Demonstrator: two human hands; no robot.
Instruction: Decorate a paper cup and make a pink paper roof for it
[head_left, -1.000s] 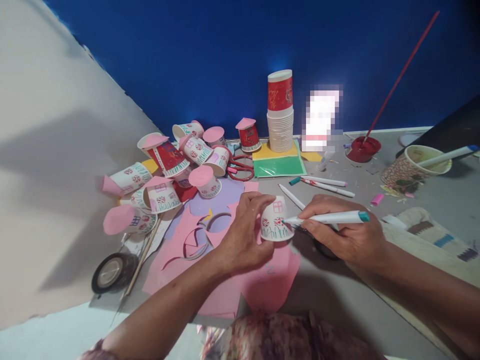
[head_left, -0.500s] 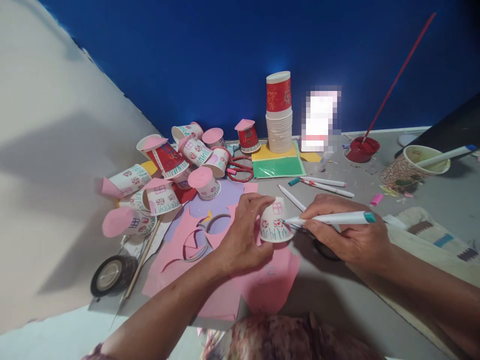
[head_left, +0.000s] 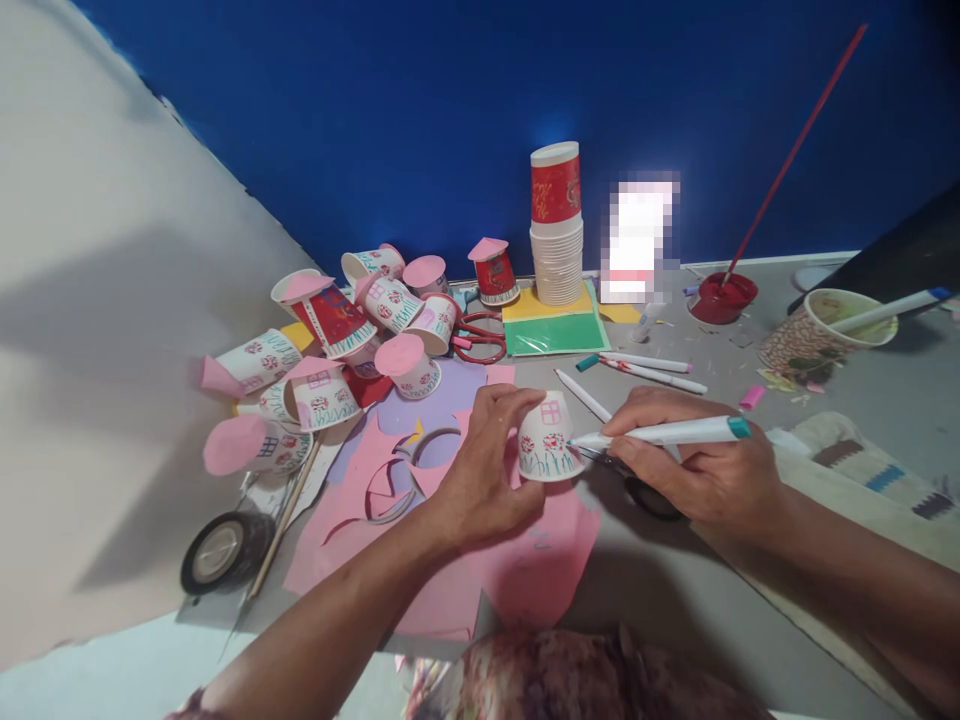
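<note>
My left hand (head_left: 484, 470) grips a small upturned paper cup (head_left: 549, 440), white with a pink window, red flowers and green grass drawn on it. My right hand (head_left: 694, 470) holds a white marker with a teal end (head_left: 675, 433), its tip touching the cup's right side. Both hands rest over pink paper sheets (head_left: 525, 570) on the grey table (head_left: 750, 620).
A heap of decorated cups with pink lids (head_left: 337, 340) lies at the left, with red scissors (head_left: 480, 337) and a tape roll (head_left: 221, 548). A cup stack (head_left: 557, 225), green and yellow sheets (head_left: 555, 325), loose markers (head_left: 645, 368), a red dish (head_left: 722, 298) and a patterned cup (head_left: 817, 335) stand behind.
The cup has turned slightly in my left hand and the marker tip has shifted a little on its side. The view has drifted slightly.
</note>
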